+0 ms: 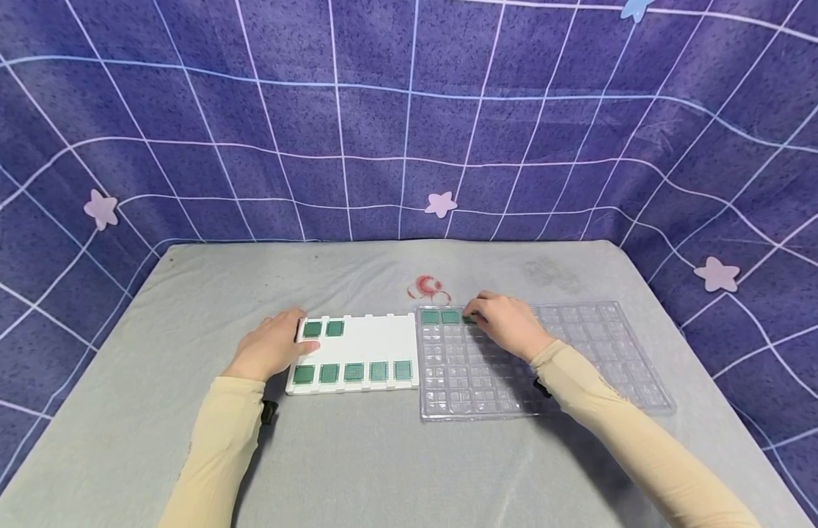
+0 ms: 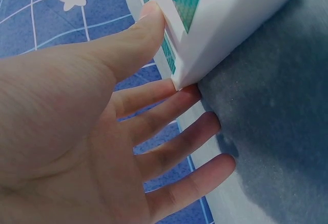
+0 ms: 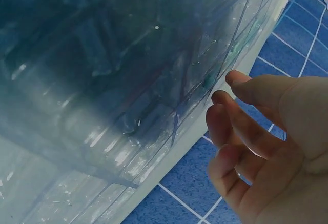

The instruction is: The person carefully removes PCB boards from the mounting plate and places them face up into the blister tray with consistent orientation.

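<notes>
The left hand (image 1: 266, 345) pinches the white tray's (image 1: 375, 341) left edge; 7 green chips (image 1: 353, 372) sit along its far and near edges. Curled right fingers (image 1: 483, 302) touch 1 chip (image 1: 469, 320) at the clear tray's (image 1: 484, 396) far edge, grip uncertain.

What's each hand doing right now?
Left hand: holding the end of the white tray, thumb on top.
Right hand: fingers curled at a green chip by the clear tray; can't tell if gripped.
</notes>
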The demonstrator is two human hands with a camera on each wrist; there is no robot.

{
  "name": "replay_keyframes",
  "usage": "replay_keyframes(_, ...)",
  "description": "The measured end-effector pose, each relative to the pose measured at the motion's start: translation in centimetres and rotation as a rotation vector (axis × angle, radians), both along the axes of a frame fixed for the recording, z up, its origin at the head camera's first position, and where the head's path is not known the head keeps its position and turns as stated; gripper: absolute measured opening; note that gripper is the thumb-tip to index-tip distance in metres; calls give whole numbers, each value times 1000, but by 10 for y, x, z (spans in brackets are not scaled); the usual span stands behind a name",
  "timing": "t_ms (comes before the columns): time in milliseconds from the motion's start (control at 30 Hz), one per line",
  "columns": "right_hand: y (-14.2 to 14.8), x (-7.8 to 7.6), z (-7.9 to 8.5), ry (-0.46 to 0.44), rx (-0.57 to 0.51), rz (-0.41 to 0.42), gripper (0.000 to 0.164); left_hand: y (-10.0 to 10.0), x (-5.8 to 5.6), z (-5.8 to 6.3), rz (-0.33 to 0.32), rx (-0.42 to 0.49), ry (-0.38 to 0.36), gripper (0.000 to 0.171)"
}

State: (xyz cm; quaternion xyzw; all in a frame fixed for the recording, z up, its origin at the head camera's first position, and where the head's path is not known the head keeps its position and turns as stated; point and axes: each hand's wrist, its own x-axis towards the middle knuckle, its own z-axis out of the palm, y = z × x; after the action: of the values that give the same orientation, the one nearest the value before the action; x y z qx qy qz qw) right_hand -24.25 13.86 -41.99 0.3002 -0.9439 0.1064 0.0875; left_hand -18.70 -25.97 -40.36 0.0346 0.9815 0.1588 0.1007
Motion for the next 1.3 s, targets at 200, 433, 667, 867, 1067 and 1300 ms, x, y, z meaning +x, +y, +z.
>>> replay_keyframes(200,-6,1,3,16,-20,1,16,1,1,1,5,5,-1,63)
replay_keyframes(433,-25,1,10,36,-20,19,15,0,0,0,3,2,6,62)
replay_keyframes(667,-50,12,16,27,-23,76,15,0,-1,-2,-2,3,9,63)
replay_keyframes(867,-68,34,14,39,-12,144,13,-1,-1,0,-1,6,8,63)
replay_keyframes(1067,-80,54,10,63,-4,223,15,0,-1,0,3,5,0,64)
replay_keyframes(1300,-90,67,7,89,82,266,18,0,-1,0,4,10,-5,63)
